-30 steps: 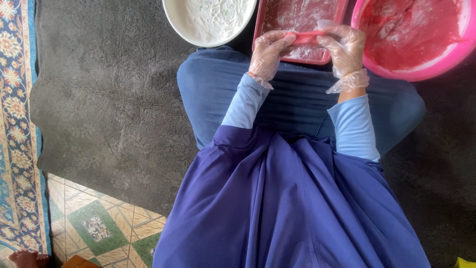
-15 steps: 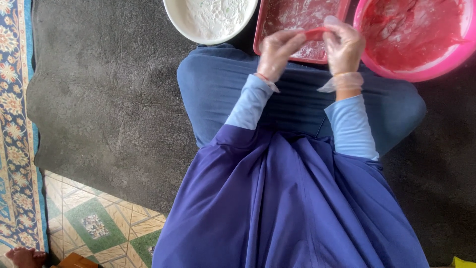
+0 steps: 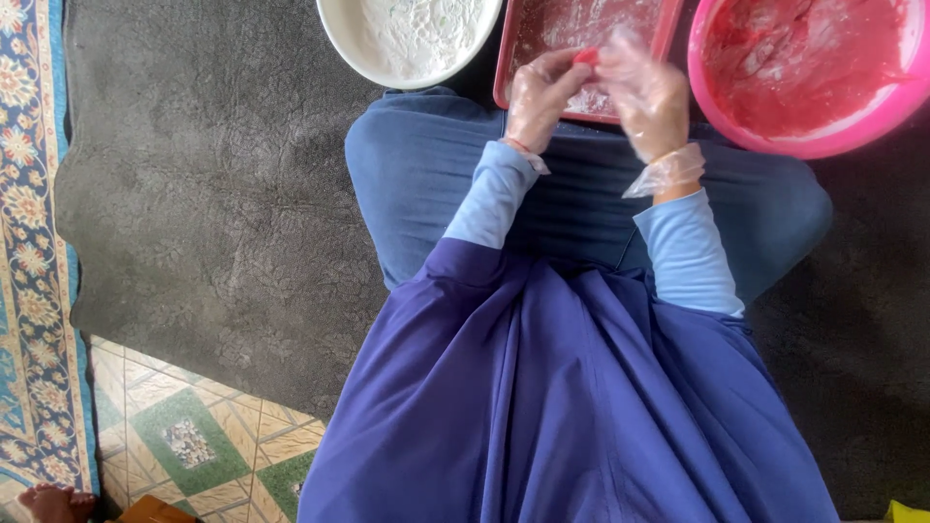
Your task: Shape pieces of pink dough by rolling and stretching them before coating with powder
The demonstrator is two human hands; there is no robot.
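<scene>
Left hand (image 3: 542,97) and right hand (image 3: 647,95), both gloved, pinch one small red piece (image 3: 585,57) between fingertips above the floured red tray (image 3: 504,68); pink bowl (image 3: 736,126) right of them holds much red mixture, so shaping appears far from finished.

You see the scene in soft, even daylight with no hard shadows. The dark mat (image 3: 194,194) reads dim and flat, while the white bowl (image 3: 407,44) is close to overexposed. Your gloved hands, left (image 3: 538,92) and right (image 3: 649,92), are slightly blurred; the glove film glints faintly. Edges show little distortion.
</scene>
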